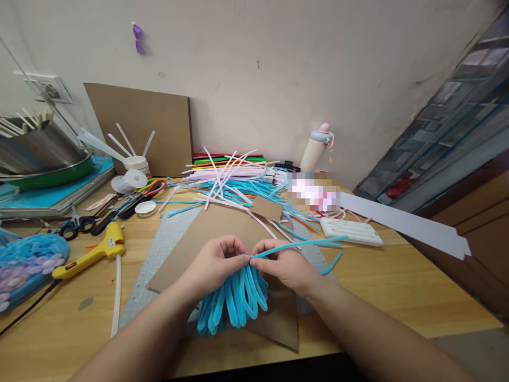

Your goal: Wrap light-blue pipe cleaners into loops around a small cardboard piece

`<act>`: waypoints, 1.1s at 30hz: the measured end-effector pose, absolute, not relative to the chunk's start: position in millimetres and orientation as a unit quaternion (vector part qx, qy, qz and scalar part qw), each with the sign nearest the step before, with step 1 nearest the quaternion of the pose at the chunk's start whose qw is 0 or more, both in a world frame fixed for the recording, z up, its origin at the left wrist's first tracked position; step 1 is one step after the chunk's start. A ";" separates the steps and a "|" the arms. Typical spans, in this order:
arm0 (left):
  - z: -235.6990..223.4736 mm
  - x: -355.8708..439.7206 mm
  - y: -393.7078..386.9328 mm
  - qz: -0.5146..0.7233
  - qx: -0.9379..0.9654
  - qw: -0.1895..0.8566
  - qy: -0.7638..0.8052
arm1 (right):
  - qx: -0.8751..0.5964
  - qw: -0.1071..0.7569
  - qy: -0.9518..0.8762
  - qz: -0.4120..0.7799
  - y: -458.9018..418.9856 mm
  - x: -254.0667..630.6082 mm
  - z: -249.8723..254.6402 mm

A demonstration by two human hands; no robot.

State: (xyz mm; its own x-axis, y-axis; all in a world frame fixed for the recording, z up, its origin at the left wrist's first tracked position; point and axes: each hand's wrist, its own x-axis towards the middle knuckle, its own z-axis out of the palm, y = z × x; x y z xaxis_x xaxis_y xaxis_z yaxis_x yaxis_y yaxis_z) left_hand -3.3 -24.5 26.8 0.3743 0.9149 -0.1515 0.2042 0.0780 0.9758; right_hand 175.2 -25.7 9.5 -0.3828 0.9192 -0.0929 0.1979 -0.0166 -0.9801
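My left hand and my right hand meet over the middle of the table, thumbs and fingertips pinched together. Between them they grip a bunch of looped blue pipe cleaners, whose loops hang down below the fingers. One straight blue pipe cleaner runs out from the pinch to the right, above my right hand. Under the bunch lies a brown cardboard sheet on a grey cutting mat. The gathered ends of the loops are hidden by my fingers.
A yellow glue gun and scissors lie on the left. Loose pipe cleaners are piled at the back. A white power bank rests at right, near a bottle. A steel pot holds wooden sticks.
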 end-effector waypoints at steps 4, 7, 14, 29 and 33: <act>25.5 -2.8 -24.1 0.310 0.598 0.571 0.469 | -0.479 0.307 -0.635 0.523 -25.9 174.4 8.5; 23.8 -2.4 -23.8 0.308 0.590 0.575 0.475 | -0.475 0.311 -0.641 0.516 -26.0 173.3 6.9; 25.8 -2.7 -21.0 0.342 0.576 0.574 0.471 | -0.420 0.364 -0.625 0.547 -21.1 177.4 9.0; 22.0 -2.4 -21.4 0.325 0.593 0.549 0.492 | -0.388 0.413 -0.524 0.636 -19.0 175.4 8.5; 23.9 -2.3 -22.4 0.321 0.597 0.546 0.493 | -0.387 0.402 -0.518 0.648 -18.6 176.1 7.0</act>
